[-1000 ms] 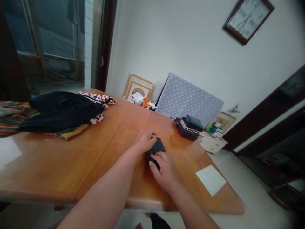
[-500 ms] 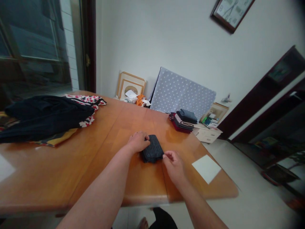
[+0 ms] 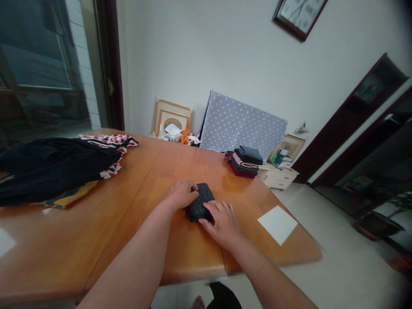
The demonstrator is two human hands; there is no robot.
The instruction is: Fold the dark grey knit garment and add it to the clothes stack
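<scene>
A small, dark blue-grey garment [image 3: 200,201], folded into a thick packet, lies on the wooden table [image 3: 151,240] in front of me. My left hand [image 3: 183,194] holds its left side, thumb and fingertips over the edge. On the right side, my right hand [image 3: 222,219] grips the lower right corner, with fingers on top and the thumb at the near edge. The packet's right edge is partly hidden under those fingers.
A stack of folded clothes [image 3: 244,162] sits at the table's far right edge. Loose dark clothing [image 3: 54,161] is heaped at the left over patterned fabric [image 3: 117,165]. A white sheet [image 3: 278,225] lies at the right. Behind stands a dotted cloth-covered panel [image 3: 243,122].
My right hand has moved left from the garment's corner, and its fingers now lie over the top. The packet looks more compact. The view has shifted slightly.
</scene>
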